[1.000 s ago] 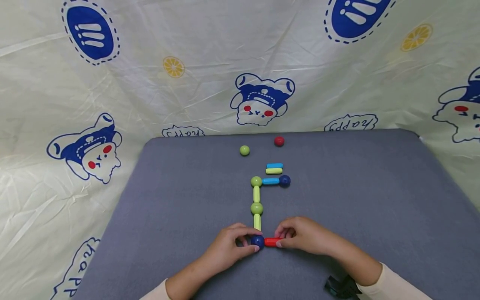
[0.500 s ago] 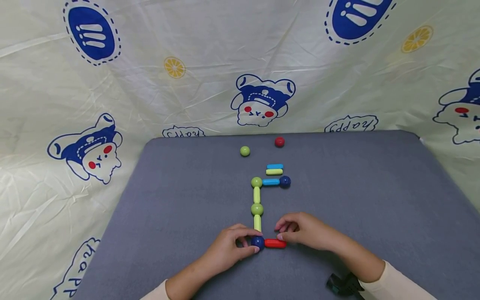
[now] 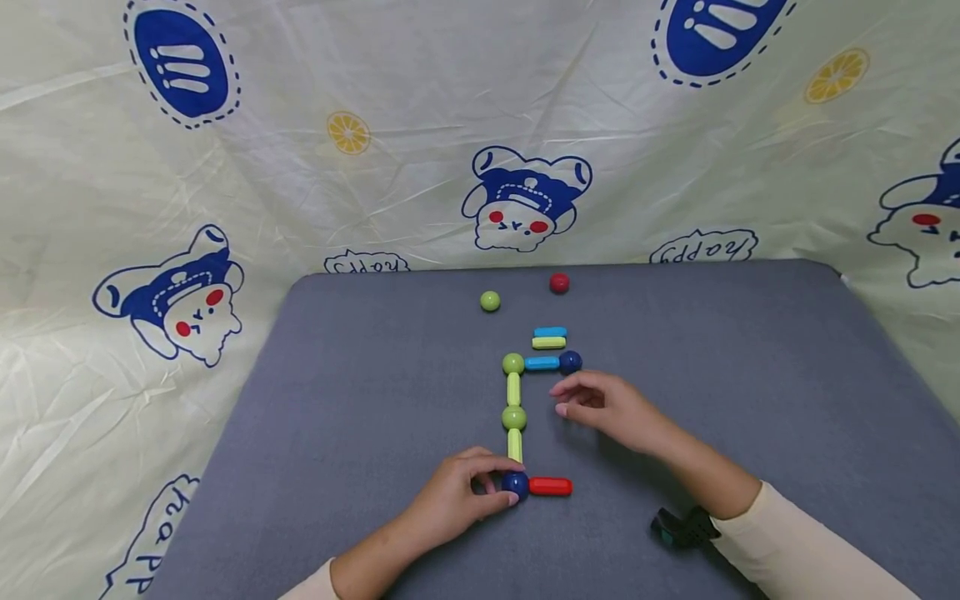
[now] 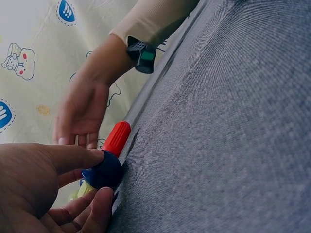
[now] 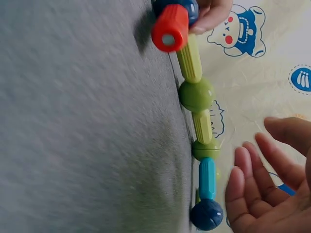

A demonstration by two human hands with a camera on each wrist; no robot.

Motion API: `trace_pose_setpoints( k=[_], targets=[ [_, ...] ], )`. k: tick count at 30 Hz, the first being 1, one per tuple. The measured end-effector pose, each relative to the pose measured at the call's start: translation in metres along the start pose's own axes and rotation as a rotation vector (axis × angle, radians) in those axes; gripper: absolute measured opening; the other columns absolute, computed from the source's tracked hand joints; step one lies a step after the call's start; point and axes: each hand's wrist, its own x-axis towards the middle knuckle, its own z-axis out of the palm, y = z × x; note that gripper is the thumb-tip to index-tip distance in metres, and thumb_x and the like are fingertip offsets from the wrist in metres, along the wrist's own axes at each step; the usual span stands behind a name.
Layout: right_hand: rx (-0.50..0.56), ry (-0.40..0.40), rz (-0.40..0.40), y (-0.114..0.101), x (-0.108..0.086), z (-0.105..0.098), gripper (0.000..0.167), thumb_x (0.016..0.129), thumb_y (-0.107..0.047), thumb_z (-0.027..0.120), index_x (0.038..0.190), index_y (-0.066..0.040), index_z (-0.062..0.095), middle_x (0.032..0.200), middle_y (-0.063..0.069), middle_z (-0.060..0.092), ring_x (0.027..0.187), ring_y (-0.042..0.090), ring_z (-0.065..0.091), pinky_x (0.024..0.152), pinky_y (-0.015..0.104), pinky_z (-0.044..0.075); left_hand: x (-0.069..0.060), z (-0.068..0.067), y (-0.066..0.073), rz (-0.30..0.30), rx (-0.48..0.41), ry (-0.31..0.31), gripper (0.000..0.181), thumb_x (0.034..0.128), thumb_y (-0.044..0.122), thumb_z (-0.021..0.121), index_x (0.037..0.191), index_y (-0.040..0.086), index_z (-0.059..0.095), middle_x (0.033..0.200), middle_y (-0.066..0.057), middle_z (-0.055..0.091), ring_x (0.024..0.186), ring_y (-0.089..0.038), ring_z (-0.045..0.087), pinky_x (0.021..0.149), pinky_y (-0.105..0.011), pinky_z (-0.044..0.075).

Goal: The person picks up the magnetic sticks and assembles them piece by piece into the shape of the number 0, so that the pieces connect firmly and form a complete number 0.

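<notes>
My left hand pinches a dark blue ball between thumb and fingers. A red rod sticks out to the right of that ball, and a yellow-green rod runs away from it to a green ball. Another yellow-green rod leads on to a second green ball. From there a blue rod reaches right to a second dark blue ball. Just in front of that ball hovers my right hand, holding nothing, its fingers loosely bent.
Beyond the joined pieces lie a loose blue rod and a loose yellow-green rod, side by side. Farther back are a loose green ball and a red ball. A printed curtain hangs behind the grey table.
My right hand has let go of the red rod and moved away from me, up toward the far dark blue ball. The left hand has stayed on the near blue ball.
</notes>
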Motion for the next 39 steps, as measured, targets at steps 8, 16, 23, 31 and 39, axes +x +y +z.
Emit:
trace_pose_setpoints(
  k=[8,16,23,31,39],
  targets=[
    [-0.003,0.099,-0.015,-0.002,0.033,-0.012,0.032,0.098,-0.02,0.069,0.125,-0.003,0.066,0.12,0.016,0.069,0.1,0.02,0.064,0.085,0.024,0.054,0.0,0.0,-0.001,0.008,-0.005,-0.002,0.03,0.0876,0.023,0.081,0.117,0.025,0.076,0.097,0.004,0.067,0.074,-0.002,0.058,0.06,-0.02,0.05],
    [-0.045,0.184,0.064,0.021,0.073,-0.039,0.039,0.099,-0.023,0.067,0.134,-0.005,0.061,0.133,0.016,0.063,0.115,0.031,0.06,0.098,0.046,0.051,0.0,0.0,-0.002,0.006,-0.008,-0.004,0.031,0.0875,0.022,0.081,0.118,0.025,0.075,0.101,0.004,0.067,0.076,-0.001,0.058,0.063,-0.019,0.05],
    [-0.079,0.21,0.1,0.041,0.103,-0.06,0.052,0.099,-0.022,0.067,0.146,-0.006,0.05,0.145,0.023,0.044,0.126,0.039,0.055,0.099,0.053,0.049,0.0,0.0,-0.001,-0.004,-0.023,-0.005,0.03,0.0869,0.022,0.081,0.116,0.025,0.076,0.1,0.005,0.067,0.076,-0.001,0.058,0.061,-0.02,0.05],
    [-0.139,0.164,0.154,0.052,0.135,-0.076,0.067,0.097,-0.025,0.069,0.155,-0.013,0.038,0.16,0.025,0.026,0.138,0.043,0.046,0.107,0.062,0.043,0.0,-0.002,-0.001,-0.015,-0.041,-0.004,0.03,0.087,0.023,0.081,0.116,0.025,0.076,0.102,0.003,0.067,0.076,-0.001,0.058,0.057,-0.021,0.051],
    [-0.165,0.078,0.215,0.058,0.155,-0.086,0.071,0.098,-0.024,0.067,0.159,-0.015,0.031,0.165,0.023,0.021,0.142,0.047,0.041,0.108,0.061,0.043,0.001,-0.001,-0.001,-0.026,-0.045,-0.014,0.03,0.087,0.024,0.081,0.116,0.025,0.076,0.103,0.003,0.067,0.075,-0.002,0.058,0.056,-0.022,0.053]
  ],
)
